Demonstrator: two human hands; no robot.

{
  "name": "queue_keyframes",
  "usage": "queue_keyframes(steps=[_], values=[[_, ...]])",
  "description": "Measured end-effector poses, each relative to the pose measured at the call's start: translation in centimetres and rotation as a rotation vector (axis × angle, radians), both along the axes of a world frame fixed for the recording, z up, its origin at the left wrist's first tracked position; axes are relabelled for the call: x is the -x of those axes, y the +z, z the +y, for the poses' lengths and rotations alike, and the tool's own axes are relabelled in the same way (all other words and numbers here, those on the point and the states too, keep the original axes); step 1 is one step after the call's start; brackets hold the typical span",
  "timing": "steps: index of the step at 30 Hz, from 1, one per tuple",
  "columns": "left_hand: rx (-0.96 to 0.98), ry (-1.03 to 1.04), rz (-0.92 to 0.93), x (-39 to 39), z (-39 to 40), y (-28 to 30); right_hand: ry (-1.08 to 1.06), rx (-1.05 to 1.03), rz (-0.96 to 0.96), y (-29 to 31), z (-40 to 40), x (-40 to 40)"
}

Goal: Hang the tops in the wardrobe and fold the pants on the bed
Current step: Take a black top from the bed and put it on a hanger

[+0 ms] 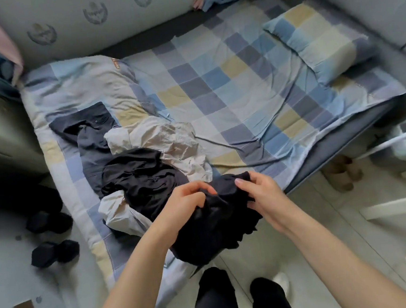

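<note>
I look down on my two hands holding a black garment (pixel 218 223) at the near edge of the bed (pixel 215 84). My left hand (pixel 184 199) bunches the cloth in curled fingers; my right hand (pixel 262 193) pinches its upper edge between thumb and fingers. The garment hangs crumpled below them, over the bed's edge. Just beyond lies a heap: another black garment (pixel 137 176) on top of cream clothing (pixel 166 142), with dark grey pants (pixel 90 139) spread beneath. A checked pillow (pixel 320 43) rests at the far right.

Checked blue-yellow-grey bedsheet (pixel 227 83), black garment (pixel 215 226)
</note>
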State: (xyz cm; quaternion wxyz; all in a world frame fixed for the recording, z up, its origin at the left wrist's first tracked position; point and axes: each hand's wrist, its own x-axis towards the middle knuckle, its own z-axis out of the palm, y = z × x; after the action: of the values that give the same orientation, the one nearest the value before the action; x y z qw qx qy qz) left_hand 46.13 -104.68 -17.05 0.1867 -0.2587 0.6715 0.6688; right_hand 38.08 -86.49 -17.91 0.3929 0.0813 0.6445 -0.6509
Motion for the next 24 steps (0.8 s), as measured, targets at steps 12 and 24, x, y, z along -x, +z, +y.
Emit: queue_keyframes(steps=[12,24], values=[[0.382,-0.497,-0.109,7.0,14.2,2.3,0.201,0.031,0.436,12.4,16.8,-1.0],[0.393,-0.848,-0.166,9.7,42.9,9.8,0.440,-0.375,0.736,23.7,39.6,-6.3]])
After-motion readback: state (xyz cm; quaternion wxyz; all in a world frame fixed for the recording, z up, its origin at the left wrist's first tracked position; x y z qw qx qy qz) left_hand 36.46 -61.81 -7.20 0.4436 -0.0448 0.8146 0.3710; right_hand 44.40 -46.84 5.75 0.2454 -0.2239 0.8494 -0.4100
